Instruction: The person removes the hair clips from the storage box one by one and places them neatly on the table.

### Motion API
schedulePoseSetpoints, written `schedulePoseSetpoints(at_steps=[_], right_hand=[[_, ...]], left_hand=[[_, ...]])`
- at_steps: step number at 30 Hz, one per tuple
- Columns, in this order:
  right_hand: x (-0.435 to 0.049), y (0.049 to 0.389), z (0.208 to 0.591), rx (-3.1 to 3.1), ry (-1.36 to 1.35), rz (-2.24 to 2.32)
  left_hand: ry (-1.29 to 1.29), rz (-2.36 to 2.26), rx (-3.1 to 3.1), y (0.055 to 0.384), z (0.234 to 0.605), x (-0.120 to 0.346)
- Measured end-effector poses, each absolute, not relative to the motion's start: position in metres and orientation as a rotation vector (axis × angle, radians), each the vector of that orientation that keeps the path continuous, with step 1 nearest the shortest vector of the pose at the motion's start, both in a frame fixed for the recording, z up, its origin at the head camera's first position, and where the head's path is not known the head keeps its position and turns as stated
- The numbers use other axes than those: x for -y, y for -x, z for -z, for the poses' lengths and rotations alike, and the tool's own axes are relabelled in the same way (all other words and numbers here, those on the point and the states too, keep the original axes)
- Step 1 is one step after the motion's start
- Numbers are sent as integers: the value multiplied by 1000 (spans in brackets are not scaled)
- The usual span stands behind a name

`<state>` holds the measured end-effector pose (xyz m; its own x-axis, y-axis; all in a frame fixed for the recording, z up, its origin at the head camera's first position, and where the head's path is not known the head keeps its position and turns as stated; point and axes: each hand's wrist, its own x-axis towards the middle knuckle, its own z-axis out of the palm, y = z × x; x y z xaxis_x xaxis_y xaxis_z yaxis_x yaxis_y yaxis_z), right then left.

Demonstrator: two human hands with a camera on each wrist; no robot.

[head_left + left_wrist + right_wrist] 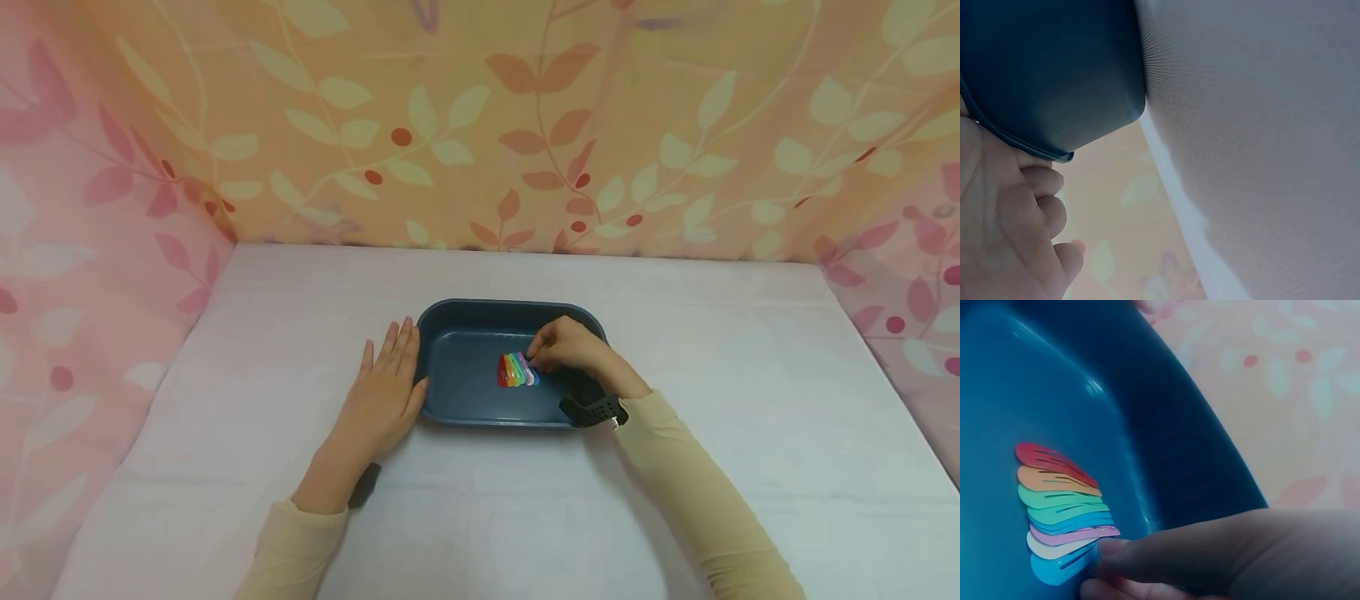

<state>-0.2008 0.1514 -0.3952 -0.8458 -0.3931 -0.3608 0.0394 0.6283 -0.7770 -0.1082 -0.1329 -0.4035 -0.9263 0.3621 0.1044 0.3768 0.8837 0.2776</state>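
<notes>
A dark blue tray [465, 400] holds a fanned row of colourful snap hair clips [516, 371]: red, orange, green, blue, pink, white and light blue. My right hand [570, 346] reaches over the tray's right side. In the right wrist view its thumb and fingers pinch the narrow end of the light blue hair clip [1060, 567], lowest in the row; the thumb hides that tip. My left hand [384, 396] lies along the tray's left side with straight fingers, touching the rim, as the left wrist view also shows.
The tray stands on a white-covered table [750, 400]. Behind it hangs a yellow leaf-patterned curtain [465, 125], with pink patterned cloth [75, 275] at the sides. A dark band [596, 411] circles the right wrist, overlapping the tray's front right corner.
</notes>
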Motion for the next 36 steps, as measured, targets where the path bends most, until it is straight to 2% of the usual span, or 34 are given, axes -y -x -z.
schedulePoseSetpoints(at_steps=[36], right_hand=[[-150, 196, 393, -2354, 238, 1131]], left_hand=[[598, 461, 2963, 107, 407, 133]])
